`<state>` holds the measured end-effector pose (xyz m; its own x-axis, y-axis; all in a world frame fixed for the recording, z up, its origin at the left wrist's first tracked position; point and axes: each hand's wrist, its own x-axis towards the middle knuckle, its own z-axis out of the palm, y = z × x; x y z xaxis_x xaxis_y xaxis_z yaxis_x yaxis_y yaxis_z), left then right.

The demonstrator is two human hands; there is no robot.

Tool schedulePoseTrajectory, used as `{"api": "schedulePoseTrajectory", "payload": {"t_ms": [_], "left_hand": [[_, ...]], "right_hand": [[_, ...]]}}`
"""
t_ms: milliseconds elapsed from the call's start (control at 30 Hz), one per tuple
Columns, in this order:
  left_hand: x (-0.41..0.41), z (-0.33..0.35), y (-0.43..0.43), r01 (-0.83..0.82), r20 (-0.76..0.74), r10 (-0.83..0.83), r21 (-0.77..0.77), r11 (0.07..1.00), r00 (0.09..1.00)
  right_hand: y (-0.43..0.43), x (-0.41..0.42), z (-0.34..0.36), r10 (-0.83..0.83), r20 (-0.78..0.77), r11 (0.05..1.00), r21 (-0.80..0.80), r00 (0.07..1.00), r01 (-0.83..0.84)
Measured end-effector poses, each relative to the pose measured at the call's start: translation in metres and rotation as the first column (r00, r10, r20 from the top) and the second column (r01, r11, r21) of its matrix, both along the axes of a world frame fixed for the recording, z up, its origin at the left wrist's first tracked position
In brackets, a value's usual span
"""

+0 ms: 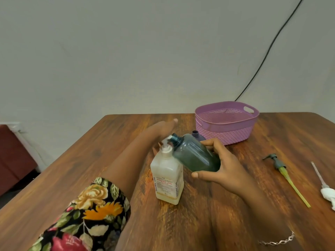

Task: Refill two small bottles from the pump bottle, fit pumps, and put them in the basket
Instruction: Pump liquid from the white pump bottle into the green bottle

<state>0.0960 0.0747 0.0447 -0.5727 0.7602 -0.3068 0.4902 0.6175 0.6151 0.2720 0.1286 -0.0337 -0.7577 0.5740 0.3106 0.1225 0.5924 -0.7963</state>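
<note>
A white pump bottle [167, 180] with a red-printed label stands in the middle of the wooden table. My right hand [220, 165] holds a dark green small bottle [195, 153] tilted, its open neck right at the pump's spout. My left hand [160, 130] hovers flat, fingers spread, over the pump head, blurred. Behind the green bottle a purple small bottle [196, 134] stands uncapped, mostly hidden. The pink basket [233, 136] sits at the back right with nothing in it.
To the right lie a dark pump with a yellow-green tube [284, 173] and, at the frame's right edge, a white pump with a clear tube [324, 187]. A black cable [272, 44] runs down the wall. A dark red seat [12, 154] is left of the table.
</note>
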Motion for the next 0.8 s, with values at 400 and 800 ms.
{"api": "schedulePoseTrajectory", "payload": {"t_ms": [400, 800], "left_hand": [[0.011, -0.007, -0.003, -0.101, -0.162, 0.106, 0.040, 0.994, 0.981], [0.026, 0.013, -0.006, -0.198, 0.036, 0.201, -0.066, 0.978, 0.979]], "right_hand": [[0.001, 0.007, 0.011, 0.010, 0.061, 0.998, 0.066, 0.998, -0.014], [0.007, 0.005, 0.024, 0.033, 0.065, 0.994, 0.106, 0.997, -0.040]]}}
